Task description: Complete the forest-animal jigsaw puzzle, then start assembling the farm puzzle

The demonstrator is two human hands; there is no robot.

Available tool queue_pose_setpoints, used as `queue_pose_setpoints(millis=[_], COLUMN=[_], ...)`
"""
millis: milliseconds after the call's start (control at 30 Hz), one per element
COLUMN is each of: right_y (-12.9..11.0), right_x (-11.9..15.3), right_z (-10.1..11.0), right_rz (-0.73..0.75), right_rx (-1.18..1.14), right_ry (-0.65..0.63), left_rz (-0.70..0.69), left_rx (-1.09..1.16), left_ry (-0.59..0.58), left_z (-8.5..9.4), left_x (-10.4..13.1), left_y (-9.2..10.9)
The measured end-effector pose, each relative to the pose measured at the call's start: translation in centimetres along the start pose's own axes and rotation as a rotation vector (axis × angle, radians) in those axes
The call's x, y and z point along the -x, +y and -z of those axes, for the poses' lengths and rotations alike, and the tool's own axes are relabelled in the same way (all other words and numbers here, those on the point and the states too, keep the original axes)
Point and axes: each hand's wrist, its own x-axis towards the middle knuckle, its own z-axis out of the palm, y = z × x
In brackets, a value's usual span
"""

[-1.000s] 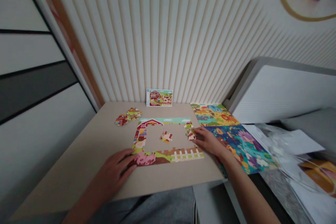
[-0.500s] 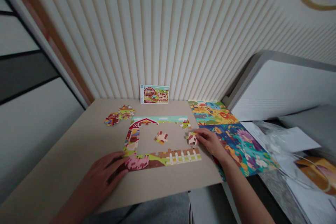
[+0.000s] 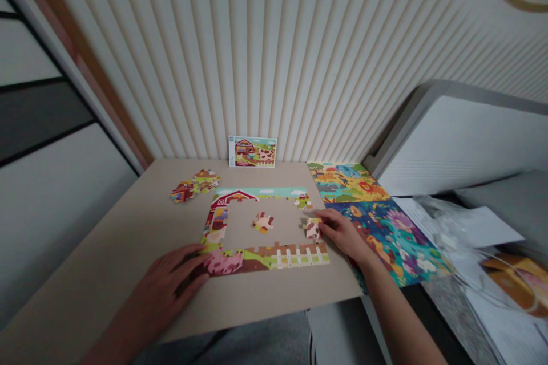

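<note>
A farm jigsaw frame (image 3: 257, 255) lies on the table, its barn at the upper left and white fence along the bottom. Between the thumb and fingers of my right hand (image 3: 340, 231) is a cow-patterned puzzle piece (image 3: 313, 229), at the gap in the frame's right side. My left hand (image 3: 175, 271) rests flat with fingers spread, fingertips touching the lower-left corner by the pink pig. One loose brown-and-white piece (image 3: 262, 221) lies inside the frame. A small heap of loose pieces (image 3: 206, 181) sits at the back left.
A picture card (image 3: 252, 151) of the farm scene leans on the ribbed wall. Two finished jigsaws, a savanna scene (image 3: 349, 182) and a blue sea scene (image 3: 398, 239), lie at the right. Beyond them are papers, clear plastic and a cable (image 3: 492, 256).
The piece in my right hand has shifted and tilted slightly by the right gap. My left hand stays in place. The view has moved a little.
</note>
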Motion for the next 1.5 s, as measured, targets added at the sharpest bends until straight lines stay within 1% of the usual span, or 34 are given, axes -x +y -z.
queue_pose_setpoints(millis=[133,200,333,433,567,633,700,733,800,867,967,1033,1100,1233,1500], right_y=[0.1,0.0,-0.2,0.0,0.5,0.8,0.9,0.8,0.4,-0.3,-1.3,-1.6,-1.5,-1.0,-0.8], right_x=[0.1,0.1,0.0,-0.1,-0.1,-0.1,-0.1,-0.1,-0.2,-0.2,-0.1,0.1,0.3,0.6,0.6], right_z=[0.4,0.7,1.1,1.2,1.1,0.9,0.7,0.7,0.7,0.9,1.0,0.9,0.9,1.1,1.1], right_rz=[-0.018,-0.032,-0.143,-0.191,-0.195,-0.186,-0.175,-0.166,-0.143,-0.129,-0.13,-0.134,-0.136,-0.135,-0.14], right_rx=[-0.072,-0.084,-0.181,-0.193,-0.149,-0.146,-0.15,-0.148,-0.125,-0.085,-0.026,-0.004,0.02,0.091,0.218], right_ry=[0.069,0.073,0.098,0.124,0.095,0.068,0.05,0.044,0.015,-0.04,-0.134,-0.149,-0.13,-0.103,-0.093], left_rz=[-0.024,-0.045,-0.07,-0.077,-0.089,-0.114,-0.16,-0.191,-0.244,-0.308,-0.345,-0.341,-0.328,-0.319,-0.307], left_rx=[-0.024,-0.04,-0.061,-0.075,-0.1,-0.116,-0.126,-0.123,-0.084,-0.018,0.064,0.082,0.095,0.145,0.184], left_ry=[-0.009,-0.012,-0.007,-0.001,-0.001,0.016,0.027,0.024,-0.007,-0.03,-0.13,-0.168,-0.18,-0.181,-0.178], left_z=[0.0,0.0,0.1,0.0,0.0,0.2,0.7,1.0,1.7,2.1,1.9,1.3,0.6,-0.2,-0.1], left_x=[0.0,0.0,-0.1,-0.1,-0.1,-0.3,-0.8,-1.1,-1.9,-2.8,-4.1,-4.6,-4.8,-4.6,-4.6], left_y=[0.2,0.3,0.6,0.7,0.6,0.9,1.9,2.8,5.1,8.0,11.6,12.9,13.4,13.0,12.9])
